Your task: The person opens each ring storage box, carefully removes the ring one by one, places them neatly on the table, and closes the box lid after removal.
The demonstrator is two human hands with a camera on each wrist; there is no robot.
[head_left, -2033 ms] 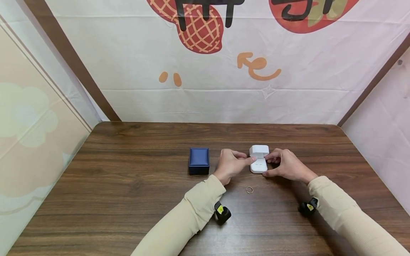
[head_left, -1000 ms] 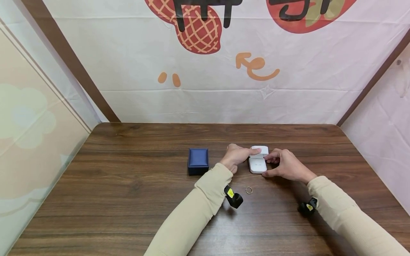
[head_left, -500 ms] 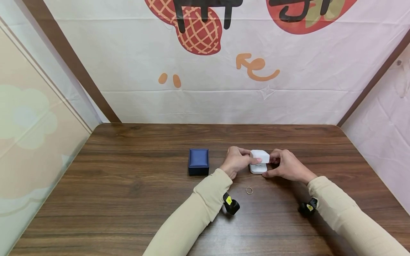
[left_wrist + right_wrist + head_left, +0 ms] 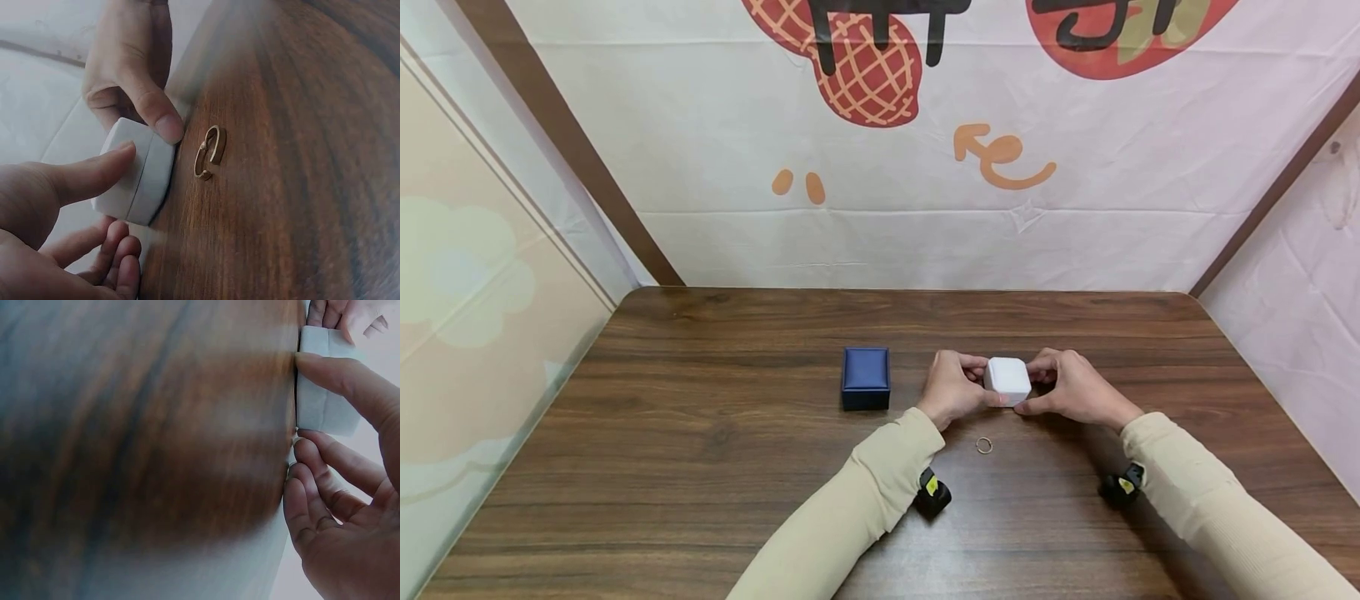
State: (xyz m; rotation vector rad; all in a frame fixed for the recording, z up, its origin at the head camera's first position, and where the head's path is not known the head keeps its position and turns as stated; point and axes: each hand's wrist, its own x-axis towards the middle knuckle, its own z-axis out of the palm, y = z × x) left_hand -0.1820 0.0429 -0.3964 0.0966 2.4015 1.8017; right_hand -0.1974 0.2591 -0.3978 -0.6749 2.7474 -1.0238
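A small white jewelry box stands on the table with its lid down. My left hand holds it from the left, the thumb on the lid's front in the left wrist view and the fingers at its side. From the right, my right hand pinches the lower part, its thumb at the base's front corner in the right wrist view. Nearer to me lies a gold hoop earring, hinged and with a gap in its loop. The inside of the white box is hidden.
A dark blue box with a cushioned top stands left of my left hand, lid down. The brown wooden table ends at a printed cloth wall at the back. Black cameras sit on both wrists.
The white box's lid has swung down from upright to shut, with my left hand following it down and toward me. My right hand has stayed at the base; the earring has not moved.
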